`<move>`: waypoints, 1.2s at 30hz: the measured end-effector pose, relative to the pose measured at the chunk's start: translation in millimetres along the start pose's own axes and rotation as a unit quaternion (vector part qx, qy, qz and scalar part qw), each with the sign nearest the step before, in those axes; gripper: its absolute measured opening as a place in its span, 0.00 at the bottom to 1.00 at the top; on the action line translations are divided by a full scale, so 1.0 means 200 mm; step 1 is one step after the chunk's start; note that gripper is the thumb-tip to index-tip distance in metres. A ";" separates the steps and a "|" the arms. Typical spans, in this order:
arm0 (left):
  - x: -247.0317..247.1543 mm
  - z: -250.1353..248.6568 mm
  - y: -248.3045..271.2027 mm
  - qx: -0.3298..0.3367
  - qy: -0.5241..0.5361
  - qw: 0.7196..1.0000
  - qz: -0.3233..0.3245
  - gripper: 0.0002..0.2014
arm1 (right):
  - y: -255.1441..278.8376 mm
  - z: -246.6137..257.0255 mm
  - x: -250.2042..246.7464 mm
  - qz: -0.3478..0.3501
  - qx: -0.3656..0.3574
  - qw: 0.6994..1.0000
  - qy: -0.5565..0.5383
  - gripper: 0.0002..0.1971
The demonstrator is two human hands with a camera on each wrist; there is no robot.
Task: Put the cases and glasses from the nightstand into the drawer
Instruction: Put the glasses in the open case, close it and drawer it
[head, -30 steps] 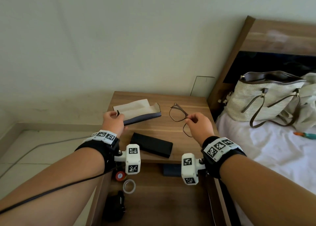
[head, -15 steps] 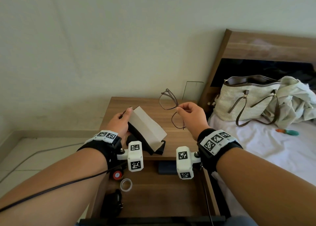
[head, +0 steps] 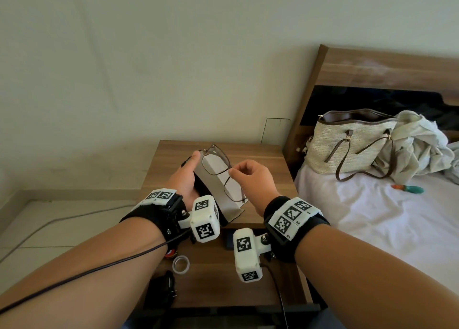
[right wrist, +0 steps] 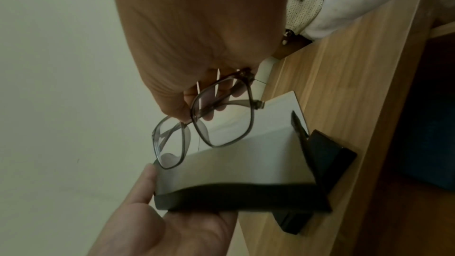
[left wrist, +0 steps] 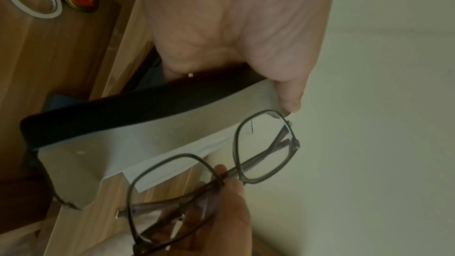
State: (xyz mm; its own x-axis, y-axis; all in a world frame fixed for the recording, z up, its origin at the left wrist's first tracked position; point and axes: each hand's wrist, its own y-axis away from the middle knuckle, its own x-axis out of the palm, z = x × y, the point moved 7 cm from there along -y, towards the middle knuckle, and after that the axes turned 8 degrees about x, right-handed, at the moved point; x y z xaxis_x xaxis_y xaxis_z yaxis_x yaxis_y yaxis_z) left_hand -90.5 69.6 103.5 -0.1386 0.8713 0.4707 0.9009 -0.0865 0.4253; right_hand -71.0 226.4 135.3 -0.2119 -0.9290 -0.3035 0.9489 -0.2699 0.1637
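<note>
My left hand (head: 186, 177) grips an open glasses case (head: 229, 208), dark outside with a pale grey lining, tilted up above the wooden nightstand (head: 263, 159). My right hand (head: 244, 177) pinches a pair of thin dark-framed glasses (head: 214, 163) at the bridge and holds them, arms folded, just over the case's lining. The left wrist view shows the glasses (left wrist: 265, 147) in front of the case (left wrist: 147, 133). A second, closed black case (right wrist: 329, 161) lies on the nightstand under the held case; the head view hides it. Below my wrists the drawer (head: 213, 279) stands open.
The drawer holds a tape roll (head: 180, 264), a red round item (head: 170, 253), a black object (head: 161, 289) and something dark blue (head: 229, 241). On the bed (head: 372, 216) to the right sits a woven handbag (head: 347, 144). A wall stands behind the nightstand.
My left hand lifted the open case off the nightstand and tilted it up. My right hand raised the glasses and carried them left until they sit over the case.
</note>
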 end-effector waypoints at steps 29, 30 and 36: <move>0.03 0.05 0.10 -0.020 0.024 0.999 0.032 0.24 | 0.02 0.04 -0.11 -0.117 -0.067 0.958 0.253 0.18; 0.03 0.05 0.10 -0.023 0.023 0.999 0.033 0.25 | 0.00 0.01 -0.10 -0.086 -0.036 0.961 0.261 0.21; 0.00 0.04 0.11 -0.018 0.014 1.000 0.012 0.24 | 0.02 -0.07 -0.04 0.038 0.036 0.973 0.226 0.17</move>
State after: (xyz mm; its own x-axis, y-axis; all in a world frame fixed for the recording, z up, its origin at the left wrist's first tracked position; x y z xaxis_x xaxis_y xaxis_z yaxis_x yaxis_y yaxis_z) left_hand -67.3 72.2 107.0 -0.1283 0.8547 0.5030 0.8887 -0.1260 0.4409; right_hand -61.7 235.6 124.2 -0.0024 -0.7449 -0.6672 0.9358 -0.2369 0.2611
